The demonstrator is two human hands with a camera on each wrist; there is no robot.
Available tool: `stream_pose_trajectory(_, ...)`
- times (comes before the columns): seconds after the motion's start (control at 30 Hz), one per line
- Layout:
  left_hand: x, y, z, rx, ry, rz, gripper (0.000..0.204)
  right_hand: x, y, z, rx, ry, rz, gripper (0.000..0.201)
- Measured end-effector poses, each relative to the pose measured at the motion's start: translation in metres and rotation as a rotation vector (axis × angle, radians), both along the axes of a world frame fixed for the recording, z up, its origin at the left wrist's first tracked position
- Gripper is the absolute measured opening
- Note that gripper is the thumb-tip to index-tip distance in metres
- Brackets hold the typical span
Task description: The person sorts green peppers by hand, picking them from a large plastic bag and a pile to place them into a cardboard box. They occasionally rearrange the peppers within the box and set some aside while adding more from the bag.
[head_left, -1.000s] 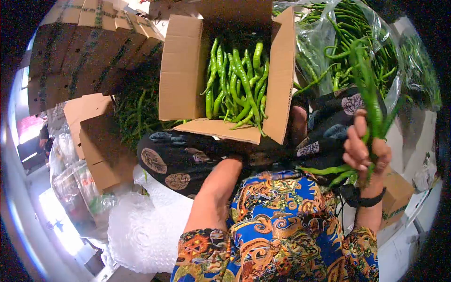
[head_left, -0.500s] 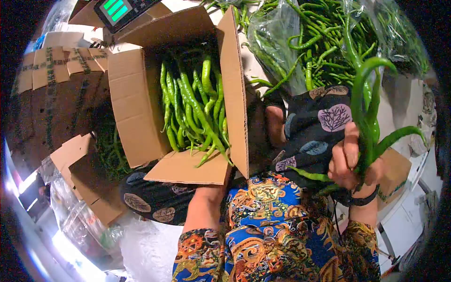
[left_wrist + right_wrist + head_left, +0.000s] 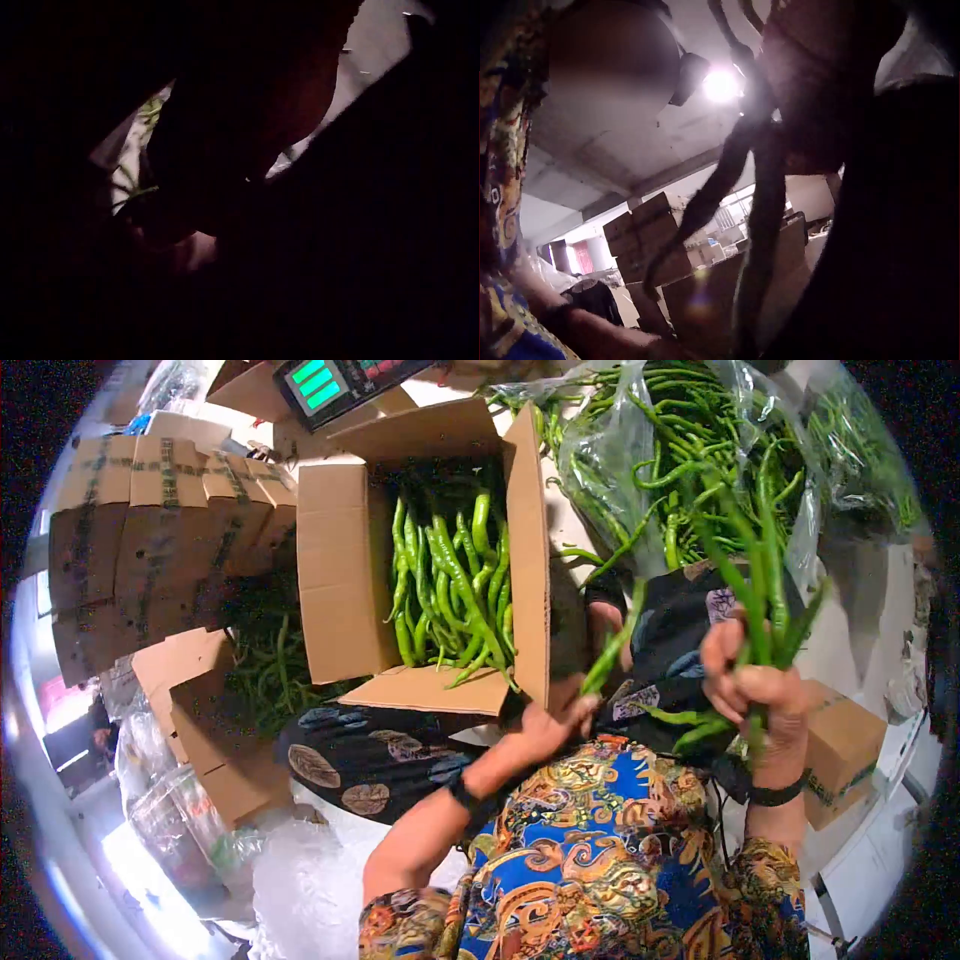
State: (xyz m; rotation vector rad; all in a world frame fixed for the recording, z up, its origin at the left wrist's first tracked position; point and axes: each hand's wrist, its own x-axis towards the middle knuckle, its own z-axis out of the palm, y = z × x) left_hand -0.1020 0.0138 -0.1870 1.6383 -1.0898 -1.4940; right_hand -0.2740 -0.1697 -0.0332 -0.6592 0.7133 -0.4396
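Between the person's knees and the open cardboard box (image 3: 420, 560), both hands are busy with long green peppers. Her right hand (image 3: 762, 695) is raised at the right side, its grip clenched round a bunch of peppers (image 3: 765, 585) by the stem ends, so that the tips fan upward in front of the clear plastic bag (image 3: 610, 450) stuffed with more of the same. A dark band sits on that wrist. From the right wrist view the same bunch shows as dark hanging shapes (image 3: 742, 225) against a bright ceiling lamp, with stacked cartons far behind.

The left hand (image 3: 555, 720) is lower, just beside the near right corner of the box, and its grip pinches a single pepper (image 3: 612, 645) that tilts up and to the right, apart from the bunch. The left wrist view is almost wholly dark and tells me nothing more about those fingers.

Inside the box a layer of peppers (image 3: 450, 585) lies lengthwise, some tips hanging over the near flap. A scale with a green display (image 3: 325, 382) stands behind the box. Flattened cartons (image 3: 160, 530) are stacked at the left, with loose peppers (image 3: 265, 660) heaped below them and bubble wrap (image 3: 300, 890) on the floor by her patterned lap.
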Motion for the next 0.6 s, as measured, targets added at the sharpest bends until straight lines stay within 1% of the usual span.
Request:
stream_pose_trajectory(0.03,0.001,-0.004,0.027,0.002,0.079,-0.017,0.021,0.006,0.005,0.005,-0.032,0.128,-0.036,0.042)
stream_pose_trajectory(0.07,0.004,-0.007,0.066,0.003,0.158,-0.034,0.021,0.008,0.01,0.008,-0.065,0.255,-0.073,0.037)
stream_pose_trajectory(0.1,0.004,-0.008,0.087,-0.015,0.205,-0.028,0.022,0.008,0.013,0.007,-0.071,0.275,-0.087,0.028)
stream_pose_trajectory(0.13,0.004,-0.009,0.101,-0.035,0.251,-0.023,0.023,0.008,0.017,0.008,-0.089,0.273,-0.088,0.028)
stream_pose_trajectory(0.17,0.004,-0.009,0.108,-0.084,0.179,-0.035,0.018,0.009,0.021,0.01,-0.103,0.284,-0.19,0.026)
stream_pose_trajectory(0.2,0.004,-0.01,0.119,-0.072,0.196,-0.021,0.021,0.008,0.025,0.012,-0.117,0.293,-0.293,0.024)
stream_pose_trajectory(0.23,0.001,-0.008,0.121,-0.123,0.181,0.0,0.019,-0.002,0.026,0.007,-0.135,0.259,-0.263,0.029)
stream_pose_trajectory(0.27,-0.003,-0.007,0.123,-0.173,0.164,0.021,0.017,-0.002,0.03,0.006,-0.153,0.254,-0.263,0.029)
stream_pose_trajectory(0.3,-0.007,-0.007,0.126,-0.189,0.163,0.02,0.017,-0.001,0.034,0.005,-0.175,0.305,-0.228,0.033)
stream_pose_trajectory(0.33,-0.011,-0.008,0.128,-0.274,0.091,0.02,0.017,0.003,0.037,0.009,-0.196,0.359,-0.194,0.038)
stream_pose_trajectory(0.37,-0.014,-0.009,0.129,-0.357,0.021,0.019,0.019,0.006,0.035,0.018,-0.175,0.345,-0.058,0.048)
stream_pose_trajectory(0.4,-0.016,-0.01,0.129,-0.37,0.024,0.015,0.019,0.009,0.034,0.017,-0.118,0.277,0.001,0.055)
stream_pose_trajectory(0.47,-0.016,-0.007,0.125,-0.453,-0.038,-0.032,0.026,0.013,0.031,0.001,0.001,0.142,0.054,0.06)
stream_pose_trajectory(0.5,-0.017,-0.005,0.122,-0.464,-0.122,-0.055,0.026,0.014,0.028,-0.006,0.056,0.082,0.128,0.063)
stream_pose_trajectory(0.53,-0.018,-0.002,0.12,-0.47,-0.124,-0.049,0.026,0.014,0.031,-0.007,0.05,0.082,0.134,0.063)
stream_pose_trajectory(0.6,-0.02,0.003,0.119,-0.504,-0.079,-0.015,0.03,0.017,0.038,-0.003,0.02,0.017,0.076,0.06)
